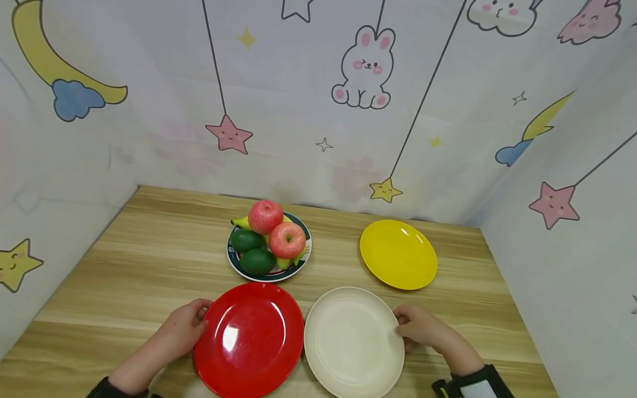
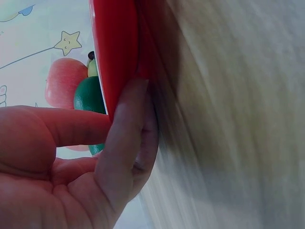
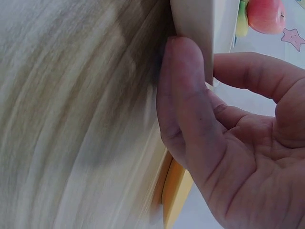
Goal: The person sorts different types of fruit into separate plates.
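My left hand pinches the left rim of a glossy red plate. In the left wrist view the thumb lies at the rim's upper side and the fingers are tucked under it. A cream plate sits right beside the red one, their edges meeting in the head view. Its right rim is pinched by my right hand. The right wrist view shows fingers beneath that cream rim, with the thumb on the other side.
Behind the red plate stands a dark-rimmed plate bearing two red apples, two dark green avocado-like fruits and bananas. A yellow plate lies at the back right of the wooden table. Printed cloth walls enclose it.
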Action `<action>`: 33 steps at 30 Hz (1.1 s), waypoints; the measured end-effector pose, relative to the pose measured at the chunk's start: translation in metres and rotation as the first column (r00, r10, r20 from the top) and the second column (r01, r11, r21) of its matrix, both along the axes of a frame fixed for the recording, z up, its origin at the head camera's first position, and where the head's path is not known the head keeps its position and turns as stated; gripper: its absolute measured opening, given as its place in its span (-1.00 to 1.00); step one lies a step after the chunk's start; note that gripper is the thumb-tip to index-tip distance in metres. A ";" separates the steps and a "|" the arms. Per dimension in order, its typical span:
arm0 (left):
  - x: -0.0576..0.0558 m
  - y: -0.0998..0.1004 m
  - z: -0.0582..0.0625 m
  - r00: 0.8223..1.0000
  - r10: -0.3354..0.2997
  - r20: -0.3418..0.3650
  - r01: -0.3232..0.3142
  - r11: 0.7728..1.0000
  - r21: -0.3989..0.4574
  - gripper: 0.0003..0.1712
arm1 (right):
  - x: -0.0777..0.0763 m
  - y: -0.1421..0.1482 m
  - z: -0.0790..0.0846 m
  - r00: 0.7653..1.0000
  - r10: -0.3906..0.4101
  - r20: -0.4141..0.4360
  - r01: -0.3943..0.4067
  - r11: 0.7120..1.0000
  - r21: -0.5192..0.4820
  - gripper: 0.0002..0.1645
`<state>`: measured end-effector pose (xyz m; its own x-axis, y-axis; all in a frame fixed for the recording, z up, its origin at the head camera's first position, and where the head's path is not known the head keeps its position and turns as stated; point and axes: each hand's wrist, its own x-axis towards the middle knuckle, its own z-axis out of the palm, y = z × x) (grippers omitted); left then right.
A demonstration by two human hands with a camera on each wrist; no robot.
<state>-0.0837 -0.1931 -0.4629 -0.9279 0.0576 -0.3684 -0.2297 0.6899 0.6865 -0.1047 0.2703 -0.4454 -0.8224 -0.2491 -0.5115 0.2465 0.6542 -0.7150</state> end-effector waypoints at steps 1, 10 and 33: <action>0.000 0.000 0.000 1.000 0.004 0.001 -0.004 1.000 0.003 -0.56 | 0.000 0.000 0.000 1.000 0.004 -0.002 -0.004 1.000 -0.002 -0.68; -0.001 0.000 0.000 1.000 0.001 0.023 -0.001 1.000 -0.004 -0.48 | -0.004 0.007 0.003 1.000 0.025 -0.006 -0.025 0.998 0.058 -0.67; 0.000 -0.003 -0.004 0.996 -0.017 0.082 0.008 0.994 0.110 -0.40 | -0.083 0.045 0.048 0.921 0.026 -0.389 0.129 0.921 0.368 -0.44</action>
